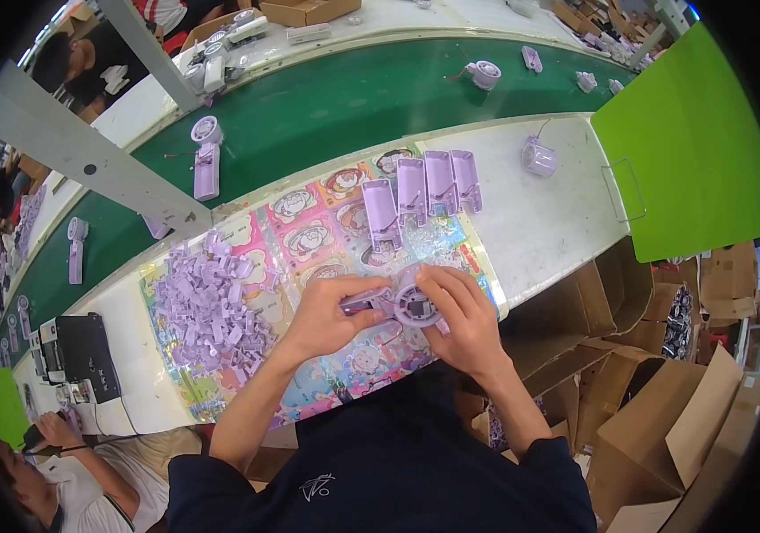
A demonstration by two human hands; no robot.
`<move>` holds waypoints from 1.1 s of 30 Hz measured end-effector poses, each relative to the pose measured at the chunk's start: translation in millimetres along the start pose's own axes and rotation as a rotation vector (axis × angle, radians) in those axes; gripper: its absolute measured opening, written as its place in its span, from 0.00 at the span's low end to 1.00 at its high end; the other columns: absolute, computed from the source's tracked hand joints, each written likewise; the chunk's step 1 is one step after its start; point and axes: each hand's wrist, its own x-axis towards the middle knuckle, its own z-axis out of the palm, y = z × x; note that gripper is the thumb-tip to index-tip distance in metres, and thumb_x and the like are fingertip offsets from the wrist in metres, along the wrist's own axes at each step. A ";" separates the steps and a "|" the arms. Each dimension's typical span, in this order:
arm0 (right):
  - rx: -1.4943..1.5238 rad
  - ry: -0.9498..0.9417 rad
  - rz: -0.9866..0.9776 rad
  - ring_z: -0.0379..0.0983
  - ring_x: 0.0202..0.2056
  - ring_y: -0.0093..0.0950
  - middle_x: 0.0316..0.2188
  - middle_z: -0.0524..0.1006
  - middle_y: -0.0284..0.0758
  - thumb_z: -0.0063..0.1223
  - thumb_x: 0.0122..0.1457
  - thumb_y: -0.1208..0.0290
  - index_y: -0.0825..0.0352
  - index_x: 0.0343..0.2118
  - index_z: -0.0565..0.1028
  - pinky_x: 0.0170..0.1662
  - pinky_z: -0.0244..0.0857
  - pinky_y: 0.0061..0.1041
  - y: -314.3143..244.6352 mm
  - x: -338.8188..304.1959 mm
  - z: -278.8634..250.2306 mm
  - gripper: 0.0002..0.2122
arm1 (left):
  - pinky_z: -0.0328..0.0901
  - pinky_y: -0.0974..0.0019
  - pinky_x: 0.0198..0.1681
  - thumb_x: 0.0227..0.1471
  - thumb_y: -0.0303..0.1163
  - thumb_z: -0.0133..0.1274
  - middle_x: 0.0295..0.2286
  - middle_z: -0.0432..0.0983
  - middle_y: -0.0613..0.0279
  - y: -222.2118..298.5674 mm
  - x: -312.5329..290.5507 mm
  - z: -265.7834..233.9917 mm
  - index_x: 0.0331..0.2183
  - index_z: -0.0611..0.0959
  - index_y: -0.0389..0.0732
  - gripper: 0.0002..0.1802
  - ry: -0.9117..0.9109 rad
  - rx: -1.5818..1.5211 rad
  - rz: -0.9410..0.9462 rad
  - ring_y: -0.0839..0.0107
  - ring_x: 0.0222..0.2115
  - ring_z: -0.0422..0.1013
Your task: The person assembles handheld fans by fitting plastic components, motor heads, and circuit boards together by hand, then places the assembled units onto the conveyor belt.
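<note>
Over a colourful printed mat (313, 391), both hands grip one lilac piece that looks like a handheld fan. My left hand (327, 318) is closed on its narrow handle part (364, 302). Around the round fan head (416, 306) curl the fingers and thumb of my right hand (469, 327); the head's open side faces up, with a dark part inside. Just beyond the hands, several lilac handle shells (383, 213) lie side by side. A heap of small lilac plastic parts (211, 302) covers the mat's left side.
Beyond the bench runs a green conveyor belt (336, 98) carrying lilac fan assemblies (207, 160). A lilac round part with a wire (539, 157) sits to the right. A white post (87, 147) rises at left, near a seated person (87, 480). Cardboard boxes (646, 435) stand lower right.
</note>
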 end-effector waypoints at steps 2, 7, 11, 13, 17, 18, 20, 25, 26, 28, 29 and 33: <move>-0.007 0.023 -0.040 0.73 0.51 0.44 0.51 0.76 0.43 0.65 0.39 0.83 0.71 0.54 0.74 0.51 0.71 0.38 6.0 1.8 5.0 0.32 | 0.72 0.65 0.42 0.44 0.25 0.68 0.39 0.84 0.50 1.0 6.4 -3.5 0.46 0.86 0.38 0.23 0.012 0.002 -0.012 0.67 0.37 0.80; 0.076 0.277 0.275 0.74 0.47 0.44 0.51 0.73 0.48 0.69 0.50 0.78 0.72 0.60 0.65 0.48 0.71 0.36 26.4 2.8 31.4 0.34 | 0.69 0.67 0.49 0.44 0.24 0.66 0.41 0.84 0.55 -14.5 59.0 -30.2 0.47 0.86 0.39 0.24 0.183 0.056 0.053 0.71 0.42 0.78; 0.158 0.278 0.585 0.71 0.34 0.26 0.39 0.75 0.38 0.61 0.56 0.79 0.71 0.55 0.69 0.40 0.68 0.27 59.6 -19.5 57.3 0.23 | 0.71 0.66 0.45 0.45 0.29 0.65 0.39 0.84 0.51 -27.9 144.7 -85.1 0.46 0.86 0.36 0.22 0.391 -0.078 -0.049 0.69 0.40 0.80; 0.295 0.270 0.576 0.71 0.33 0.29 0.37 0.75 0.38 0.61 0.55 0.79 0.72 0.52 0.71 0.37 0.68 0.29 60.1 -19.9 57.7 0.20 | 0.72 0.63 0.43 0.44 0.35 0.67 0.38 0.85 0.50 -52.9 186.0 -121.2 0.45 0.86 0.37 0.24 0.572 0.093 -0.157 0.63 0.39 0.81; 0.176 0.267 0.505 0.72 0.30 0.33 0.32 0.74 0.39 0.59 0.54 0.81 0.71 0.45 0.74 0.34 0.68 0.31 58.0 -21.5 68.5 0.14 | 0.72 0.54 0.46 0.45 0.44 0.65 0.39 0.84 0.45 -87.0 234.5 -160.0 0.41 0.88 0.38 0.24 0.746 0.222 -0.354 0.51 0.42 0.80; 0.171 0.275 0.497 0.72 0.30 0.33 0.32 0.74 0.39 0.59 0.54 0.81 0.71 0.45 0.74 0.34 0.68 0.31 57.3 -20.4 67.0 0.14 | 0.72 0.54 0.47 0.45 0.44 0.64 0.39 0.83 0.45 -88.6 241.4 -159.2 0.40 0.88 0.38 0.23 0.800 0.248 -0.399 0.50 0.42 0.80; 0.190 0.275 0.555 0.72 0.30 0.28 0.32 0.76 0.37 0.59 0.55 0.80 0.70 0.43 0.75 0.34 0.68 0.27 58.3 -19.4 63.7 0.12 | 0.71 0.54 0.46 0.47 0.45 0.61 0.39 0.83 0.46 -91.1 251.8 -155.1 0.38 0.87 0.37 0.22 0.866 0.281 -0.423 0.49 0.42 0.79; 0.185 0.265 0.548 0.72 0.29 0.29 0.31 0.75 0.37 0.58 0.55 0.81 0.70 0.40 0.75 0.32 0.68 0.27 56.8 -13.5 62.1 0.10 | 0.71 0.61 0.38 0.47 0.32 0.63 0.34 0.83 0.53 -111.0 259.0 -171.3 0.39 0.86 0.32 0.17 0.876 0.166 -0.426 0.64 0.32 0.78; 0.186 0.269 0.559 0.72 0.29 0.29 0.31 0.75 0.37 0.58 0.55 0.81 0.70 0.40 0.75 0.32 0.68 0.26 57.8 -11.4 59.8 0.09 | 0.71 0.61 0.36 0.48 0.31 0.63 0.32 0.82 0.54 -112.3 261.4 -172.3 0.38 0.85 0.31 0.16 0.872 0.079 -0.391 0.65 0.31 0.78; 0.185 0.268 0.573 0.72 0.29 0.28 0.31 0.75 0.37 0.58 0.55 0.81 0.70 0.40 0.75 0.32 0.68 0.26 60.0 -13.6 59.2 0.09 | 0.71 0.59 0.29 0.50 0.29 0.64 0.30 0.81 0.54 -115.0 266.9 -171.3 0.34 0.85 0.30 0.12 0.867 0.009 -0.363 0.65 0.27 0.78; 0.182 0.259 0.560 0.72 0.29 0.28 0.31 0.75 0.37 0.58 0.55 0.81 0.70 0.39 0.75 0.31 0.68 0.26 59.4 -11.5 62.4 0.09 | 0.71 0.59 0.29 0.50 0.29 0.64 0.30 0.81 0.54 -119.5 266.8 -185.8 0.34 0.85 0.30 0.12 0.883 0.017 -0.364 0.65 0.27 0.78; 0.143 0.244 0.566 0.72 0.29 0.28 0.32 0.75 0.37 0.58 0.55 0.81 0.71 0.39 0.76 0.30 0.68 0.25 66.2 -17.6 62.6 0.08 | 0.74 0.52 0.36 0.42 0.26 0.67 0.35 0.82 0.44 -107.0 273.3 -185.2 0.37 0.83 0.25 0.19 0.721 -0.046 -0.482 0.55 0.35 0.81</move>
